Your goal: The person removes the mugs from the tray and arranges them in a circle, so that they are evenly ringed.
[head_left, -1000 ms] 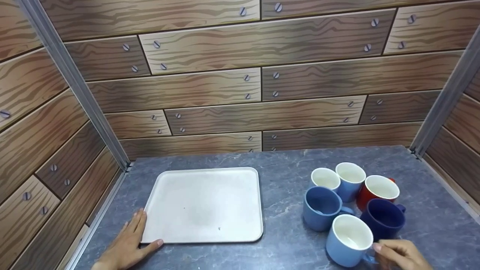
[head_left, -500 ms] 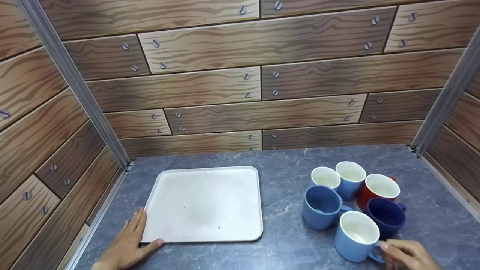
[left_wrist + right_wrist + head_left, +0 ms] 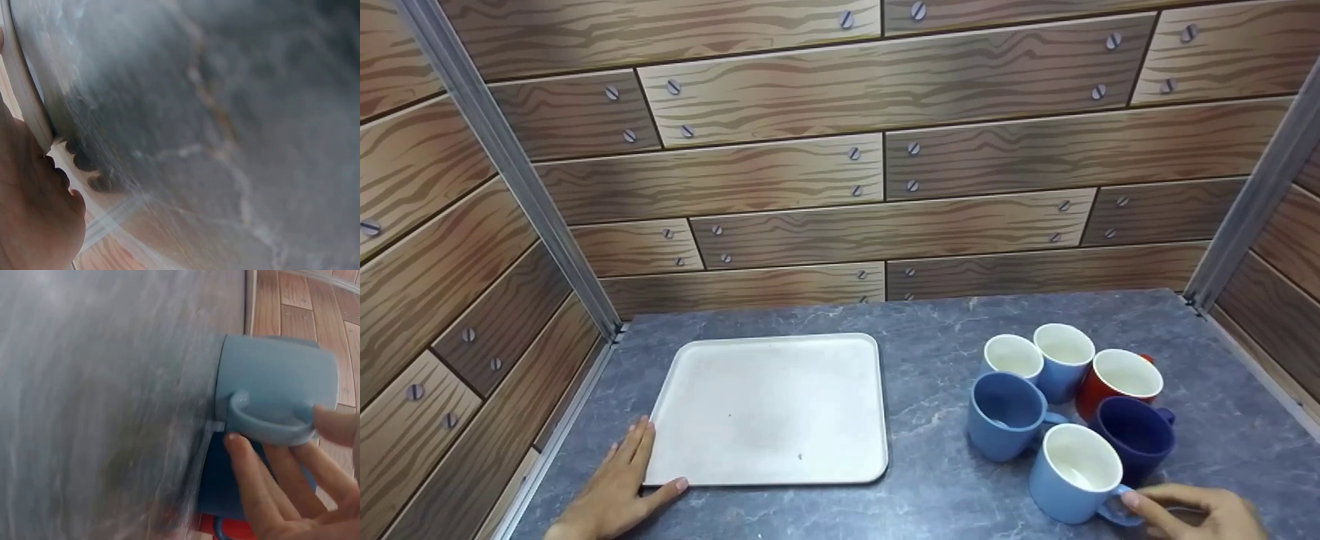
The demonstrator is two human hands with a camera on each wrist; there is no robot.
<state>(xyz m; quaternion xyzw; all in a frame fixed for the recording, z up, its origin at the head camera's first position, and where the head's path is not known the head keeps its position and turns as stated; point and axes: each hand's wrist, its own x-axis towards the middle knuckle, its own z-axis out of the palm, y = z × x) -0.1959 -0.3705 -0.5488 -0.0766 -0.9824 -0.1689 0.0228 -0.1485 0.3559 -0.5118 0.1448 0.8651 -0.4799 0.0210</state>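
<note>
My left hand (image 3: pixel 611 484) lies flat with spread fingers against the left edge of a white rectangular tray (image 3: pixel 769 412), thumb along its front edge. In the left wrist view only part of that hand (image 3: pixel 39 197) shows beside the tray's rim. At the front right, a light blue mug (image 3: pixel 1072 476) with a white inside stands upright. My right hand (image 3: pixel 1200 510) is at its handle, the thumb touching it. Close up in the right wrist view, the thumb meets the top of the handle (image 3: pixel 270 430), and the fingers lie loosely extended beside it, not wrapped round.
Behind the light blue mug stand a medium blue mug (image 3: pixel 1001 435), a dark blue mug (image 3: pixel 1136 442), a red mug (image 3: pixel 1099 397) and two mugs white inside, a left one (image 3: pixel 1012 356) and a right one (image 3: pixel 1061 375). Wood-patterned walls (image 3: pixel 885 172) enclose the grey table (image 3: pixel 930 360).
The light blue mug shifted slightly right and back, then stayed put. My right hand moved right with it, and its fingers have since loosened from the handle. The left hand has not moved.
</note>
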